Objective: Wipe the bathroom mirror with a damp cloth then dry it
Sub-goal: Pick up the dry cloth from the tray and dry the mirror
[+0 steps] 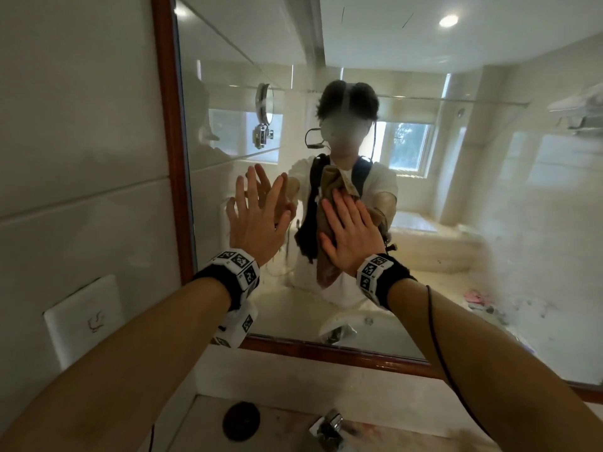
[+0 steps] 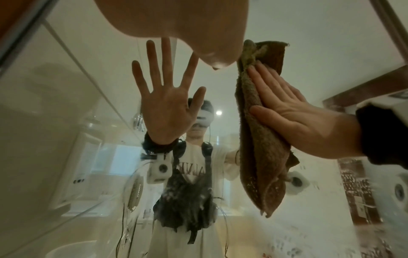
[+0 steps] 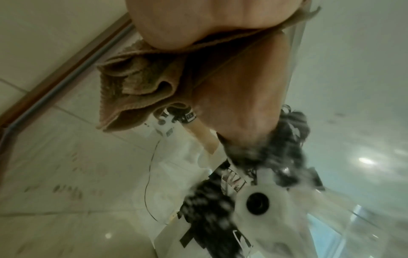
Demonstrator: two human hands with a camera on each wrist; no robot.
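Head view: the right hand lies flat on a brown terry cloth, its fingers straight and slightly spread, pressing the cloth against the glass of the wood-framed bathroom mirror. The cloth hangs lengthwise, its long axis close to vertical, one bunched end pointing up above the fingertips and a looser tail pointing down past the wrist. The left hand is open, fingers apart, palm toward the bare glass just left of the cloth. Nothing clamps the cloth, only palm pressure, so I judge that easing off could let it slide down toward the sink and faucet below. The bare left palm is likely to leave fresh prints if it touches. The right part of the mirror looks hazy and speckled, probably unwiped.

Left wrist view: the cloth runs top to bottom, folded in thick layers, with the right hand covering only its upper half. The lower tail hangs free and could drag streaks. The left hand shows only as its base at the top edge, plus its spread reflection.

Right wrist view: blurred. The cloth bulges in folds beside the heel of the right hand; faint fingerprint smears mark the glass lower left.
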